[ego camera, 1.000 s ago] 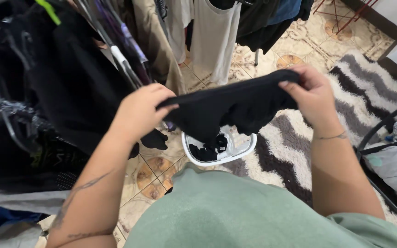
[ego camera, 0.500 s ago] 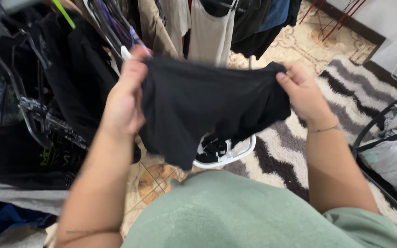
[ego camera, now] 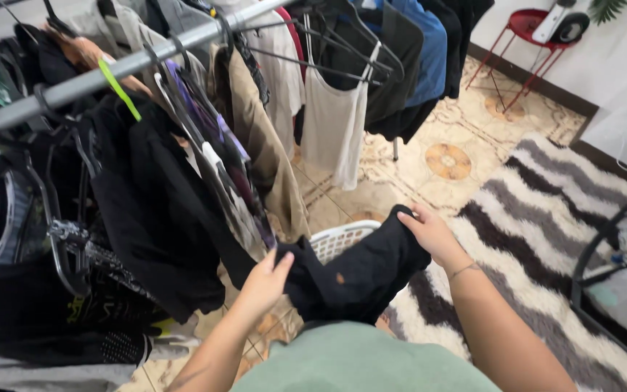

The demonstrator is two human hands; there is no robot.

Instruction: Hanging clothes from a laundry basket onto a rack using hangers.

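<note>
Left hand (ego camera: 266,279) pinches near-left edge of soft black cloth garment (ego camera: 361,272) | right hand (ego camera: 429,232) grips its far-right edge | garment hangs above white plastic laundry basket (ego camera: 339,238) | likely light, limp; best held by edges

Patterned tile floor (ego camera: 400,181); striped shaggy rug (ego camera: 546,218); red metal stool (ego camera: 527,29) against white wall (ego camera: 618,65); daylight.

A home's laundry or dressing corner: a clothes rail (ego camera: 146,62) crowded with hangered garments at 10 o'clock, patterned floor tiles (ego camera: 448,161), a shaggy striped rug (ego camera: 546,210) at 3 o'clock.
</note>
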